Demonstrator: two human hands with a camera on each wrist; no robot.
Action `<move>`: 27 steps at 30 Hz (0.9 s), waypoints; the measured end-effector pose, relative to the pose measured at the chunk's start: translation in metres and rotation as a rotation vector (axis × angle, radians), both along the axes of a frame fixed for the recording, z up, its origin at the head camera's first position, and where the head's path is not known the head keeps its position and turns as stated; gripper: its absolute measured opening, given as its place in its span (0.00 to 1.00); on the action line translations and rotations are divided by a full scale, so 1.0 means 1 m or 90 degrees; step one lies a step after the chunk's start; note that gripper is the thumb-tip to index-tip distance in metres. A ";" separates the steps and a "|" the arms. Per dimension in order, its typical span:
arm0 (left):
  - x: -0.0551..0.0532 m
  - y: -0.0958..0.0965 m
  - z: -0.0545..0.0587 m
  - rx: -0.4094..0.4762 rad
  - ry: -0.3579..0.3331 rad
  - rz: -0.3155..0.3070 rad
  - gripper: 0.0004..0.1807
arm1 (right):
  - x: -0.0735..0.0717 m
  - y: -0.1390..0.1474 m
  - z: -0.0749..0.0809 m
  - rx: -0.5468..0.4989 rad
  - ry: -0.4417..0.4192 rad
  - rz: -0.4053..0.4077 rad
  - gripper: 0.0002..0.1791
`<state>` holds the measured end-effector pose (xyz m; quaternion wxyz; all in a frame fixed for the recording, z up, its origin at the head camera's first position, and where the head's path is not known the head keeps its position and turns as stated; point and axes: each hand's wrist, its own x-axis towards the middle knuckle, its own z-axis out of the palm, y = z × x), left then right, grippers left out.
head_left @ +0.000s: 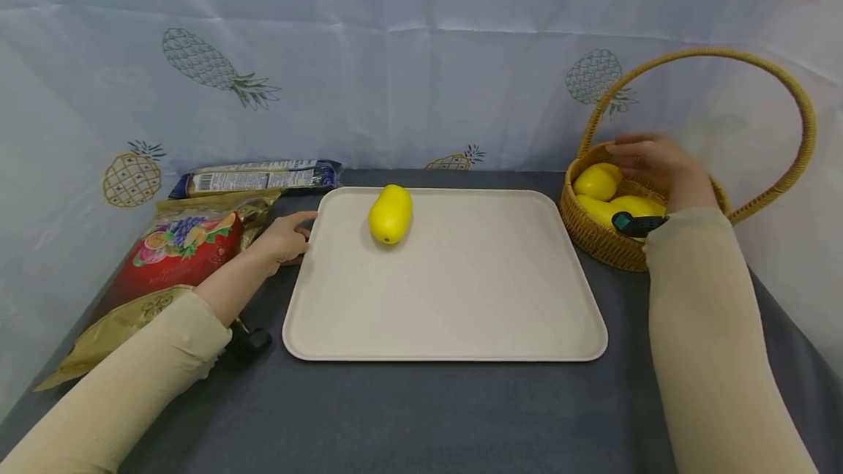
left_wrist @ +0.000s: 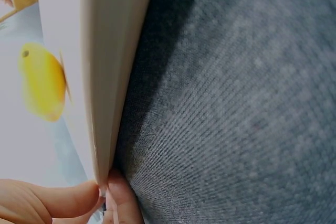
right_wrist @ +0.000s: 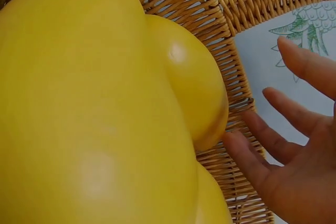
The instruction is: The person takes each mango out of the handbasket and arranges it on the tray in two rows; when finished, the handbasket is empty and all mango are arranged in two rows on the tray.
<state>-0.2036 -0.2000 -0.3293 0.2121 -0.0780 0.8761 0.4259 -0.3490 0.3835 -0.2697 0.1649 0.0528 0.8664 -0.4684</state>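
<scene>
My left hand (head_left: pixel 285 240) is at the left rim of a cream rectangular tray (head_left: pixel 461 291). In the left wrist view its thumb and a finger (left_wrist: pixel 122 198) pinch the tray's edge from both sides. One smooth yellow mango-shaped fruit (head_left: pixel 390 215) lies on the tray, toward the back left. Over the wicker basket (head_left: pixel 602 243) at the right, my right hand (head_left: pixel 652 158) holds nothing, fingers spread and slightly bent. Several more yellow fruits (head_left: pixel 595 183) fill the basket. In the right wrist view the fingertips are right beside one smaller-looking fruit (right_wrist: pixel 191 80), near the basket's wall.
A tall arched handle (head_left: pixel 800 115) rises from the basket. To the left lie a red and gold bag (head_left: pixel 178 251) and a dark blue packet (head_left: pixel 263 178). Behind the dark tabletop (head_left: pixel 428 415) hangs a pale curtain (head_left: pixel 408 93) with pineapple prints.
</scene>
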 end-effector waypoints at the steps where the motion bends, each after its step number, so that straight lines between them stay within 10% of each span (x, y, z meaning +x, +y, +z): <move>1: 0.000 0.000 0.000 -0.001 0.001 -0.001 0.40 | 0.000 0.001 -0.001 0.005 0.000 -0.003 0.51; 27: -0.002 -0.001 0.000 0.006 0.003 -0.003 0.41 | -0.005 0.004 -0.027 0.074 -0.117 0.089 0.52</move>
